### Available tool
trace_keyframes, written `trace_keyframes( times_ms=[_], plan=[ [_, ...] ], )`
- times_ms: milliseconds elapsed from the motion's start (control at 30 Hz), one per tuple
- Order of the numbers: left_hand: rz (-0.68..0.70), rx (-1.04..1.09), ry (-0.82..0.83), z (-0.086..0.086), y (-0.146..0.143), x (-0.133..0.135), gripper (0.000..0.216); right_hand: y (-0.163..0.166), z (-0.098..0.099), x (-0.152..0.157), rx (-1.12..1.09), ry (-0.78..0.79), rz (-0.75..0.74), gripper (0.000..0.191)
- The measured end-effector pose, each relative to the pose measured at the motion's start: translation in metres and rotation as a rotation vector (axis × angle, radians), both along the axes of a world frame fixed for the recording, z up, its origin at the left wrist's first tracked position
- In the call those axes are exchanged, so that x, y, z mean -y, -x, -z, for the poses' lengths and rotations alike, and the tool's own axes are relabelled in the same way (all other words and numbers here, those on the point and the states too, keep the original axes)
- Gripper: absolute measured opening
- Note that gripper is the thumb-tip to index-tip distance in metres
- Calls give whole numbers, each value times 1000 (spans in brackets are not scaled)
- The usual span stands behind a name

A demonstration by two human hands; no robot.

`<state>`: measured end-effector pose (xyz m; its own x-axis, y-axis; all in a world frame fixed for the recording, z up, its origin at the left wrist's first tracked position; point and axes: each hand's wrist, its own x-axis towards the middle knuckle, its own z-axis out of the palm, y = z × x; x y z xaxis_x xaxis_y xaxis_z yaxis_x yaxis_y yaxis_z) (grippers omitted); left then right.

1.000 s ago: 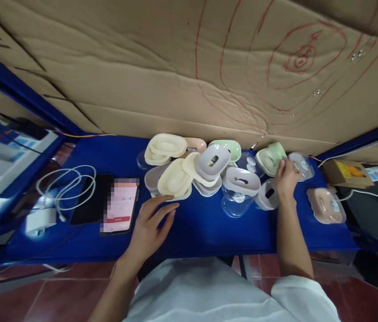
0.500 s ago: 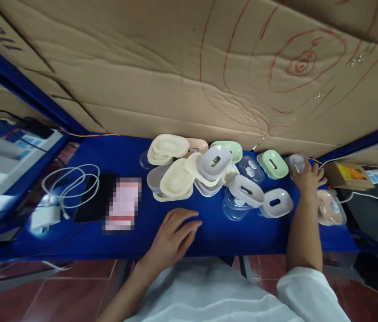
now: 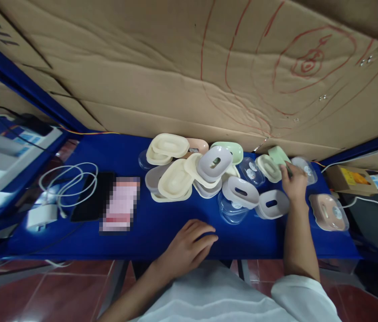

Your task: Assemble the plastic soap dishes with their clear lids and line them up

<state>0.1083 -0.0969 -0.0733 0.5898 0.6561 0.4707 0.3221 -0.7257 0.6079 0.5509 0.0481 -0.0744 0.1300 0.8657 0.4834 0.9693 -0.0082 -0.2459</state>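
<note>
My right hand grips a light green slotted plastic piece, which looks like part of a soap dish. It is lifted and tilted at the back right of the table. Just below and left of it lies a pale shallow dish. A clear lid lies behind my right hand. My left hand hovers or rests by the front edge, fingers loosely apart and holding nothing. Between my hands are lilac slotted pieces, cream dishes in a pile, and clear lids.
A peach dish with a clear cover sits at the right end. On the left are a phone with a blurred screen, a black flat device, a white charger and its coiled cable. Cardboard stands behind the blue table.
My right hand moved left from the clear lid and took hold of the green slotted piece, lifting it off the pale dish. My left hand shifted right and nearer the front edge.
</note>
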Motion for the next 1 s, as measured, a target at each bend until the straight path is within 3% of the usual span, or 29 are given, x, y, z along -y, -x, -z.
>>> trace_keyframes(
  times_ms=[200, 267, 400, 467, 633, 767, 833, 867, 1000],
  plan=[
    [19, -35, 0, 3, 2, -2, 23, 34, -15, -3, -127, 90, -322, 53],
    [22, -36, 5, 3, 1, -1, 23, 21, -14, -5, -130, 65, -226, 56],
    [9, -24, 25, 4, 0, 1, 23, -31, -6, 3, -82, 63, 301, 68],
    [19, -36, 29, 5, 0, 1, 22, -50, -1, 7, -113, 128, 451, 74],
    [57, -19, 60, 5, -1, 0, 22, -61, 1, 2, -258, 132, 505, 87],
    [69, 187, 294, -6, -4, 4, 28, -38, -27, 12, -331, 7, 497, 78],
    [80, 359, 497, -13, -8, 3, 37, -1, -50, 32, -397, -123, 347, 73],
    [92, 454, 589, -17, -11, 1, 48, 24, -61, 45, -448, -169, 185, 71],
    [133, 697, 730, -21, -17, -7, 107, 143, -95, 90, -380, 95, -719, 71]
  ],
)
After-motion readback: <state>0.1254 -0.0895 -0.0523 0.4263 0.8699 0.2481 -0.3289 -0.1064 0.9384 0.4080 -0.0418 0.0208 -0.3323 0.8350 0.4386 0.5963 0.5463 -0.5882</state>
